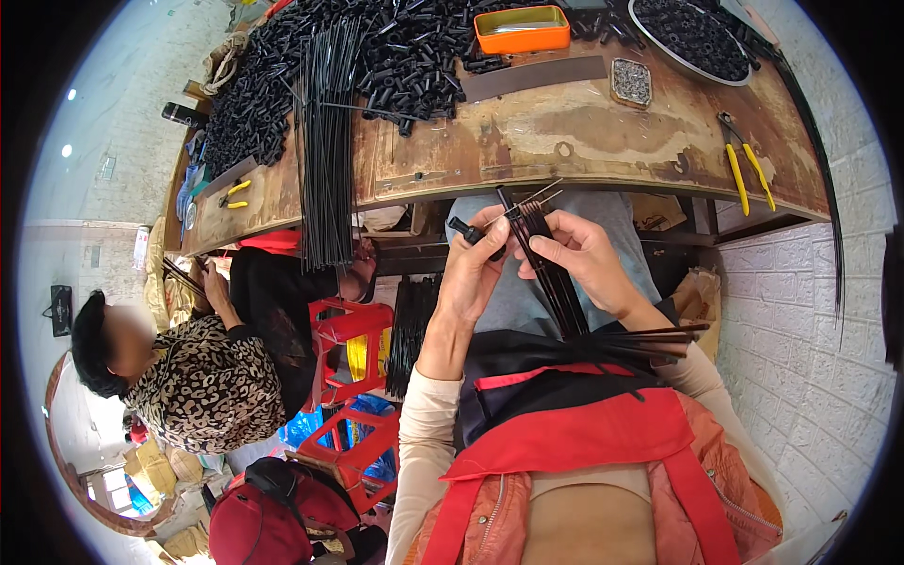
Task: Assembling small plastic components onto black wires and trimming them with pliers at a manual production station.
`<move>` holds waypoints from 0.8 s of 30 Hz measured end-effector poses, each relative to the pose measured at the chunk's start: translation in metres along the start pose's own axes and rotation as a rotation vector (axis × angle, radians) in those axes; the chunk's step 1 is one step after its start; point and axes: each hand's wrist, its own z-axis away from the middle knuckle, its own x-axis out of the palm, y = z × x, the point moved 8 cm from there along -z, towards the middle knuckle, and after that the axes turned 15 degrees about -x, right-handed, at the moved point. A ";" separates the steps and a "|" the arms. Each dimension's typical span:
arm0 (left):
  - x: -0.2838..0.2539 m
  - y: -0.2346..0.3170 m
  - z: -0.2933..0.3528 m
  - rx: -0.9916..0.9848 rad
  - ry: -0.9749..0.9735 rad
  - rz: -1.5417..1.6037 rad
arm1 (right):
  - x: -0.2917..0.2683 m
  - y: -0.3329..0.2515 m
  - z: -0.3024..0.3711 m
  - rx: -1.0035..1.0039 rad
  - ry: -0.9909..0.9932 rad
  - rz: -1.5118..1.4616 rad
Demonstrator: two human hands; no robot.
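Over my lap, my left hand [471,268] pinches a short black tubular fitting [464,229] between thumb and fingers. Close beside it, my right hand [589,259] is closed round a bundle of thin dark rods [562,303]. The rods' upper ends look brownish, and a few thin wires [546,193] stick out past them toward the table edge. One thicker black rod [504,198] rises between the two hands; which hand grips it I cannot tell. More dark rods [650,341] lie across my lap near my right forearm.
On the worn wooden table [518,141] lie a heap of black fittings [414,66], a rod bundle [327,141] overhanging the edge, an orange tin [523,41], a small clear box [631,83] and yellow-handled pliers [737,179]. A person [207,381] sits at left near red stools [348,348].
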 end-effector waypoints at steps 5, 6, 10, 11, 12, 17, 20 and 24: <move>0.006 0.007 0.002 -0.008 -0.100 -0.067 | 0.003 0.005 -0.001 0.071 -0.049 -0.101; 0.010 0.007 0.003 -0.025 -0.116 -0.062 | 0.001 0.004 -0.002 0.070 -0.045 -0.099; 0.010 0.010 0.006 0.007 -0.088 -0.119 | 0.004 0.010 -0.002 0.134 -0.083 -0.130; 0.012 0.006 0.006 -0.019 -0.118 -0.074 | 0.005 0.009 -0.002 0.116 -0.093 -0.113; 0.015 0.003 0.006 -0.045 -0.147 -0.030 | 0.004 0.012 -0.001 0.116 -0.092 -0.111; 0.015 0.033 0.003 0.166 -0.023 -0.099 | 0.008 0.007 -0.004 0.069 -0.045 -0.167; 0.052 0.079 0.005 0.332 -0.119 -0.229 | 0.011 0.003 -0.003 0.060 -0.086 -0.135; 0.056 0.057 -0.029 -0.122 -0.210 -0.753 | 0.010 0.001 -0.004 0.043 -0.096 -0.092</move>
